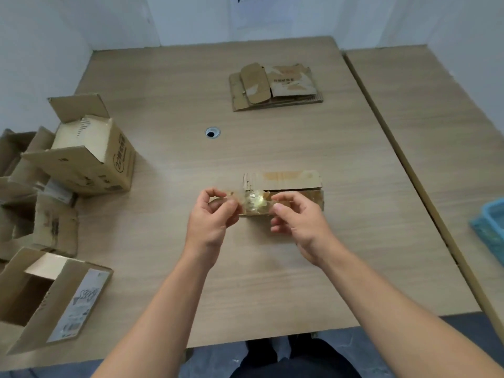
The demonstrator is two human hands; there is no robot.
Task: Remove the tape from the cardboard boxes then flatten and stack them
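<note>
Small box (289, 180): just beyond both hands.
Tape (255, 204): crumpled, pinched between left hand (210, 222) and right hand (300, 222).
Open boxes (90, 156): far left.
Basket (491, 225): far right, contents indiscernible.
Flattened stack (275, 85): well beyond.

One head-worn wide-angle camera looks forward and steeply down onto the light wood-grain desk (272, 282). It sits near: left hand (210, 219) and right hand (302, 225) occupy the centre; the white wall (191, 17) bounds the top.

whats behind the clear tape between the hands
A small cardboard box on the table, with an open flap at its far side. The tape, pinched by the left hand and right hand, covers the box's left end, so that part is hidden.
</note>
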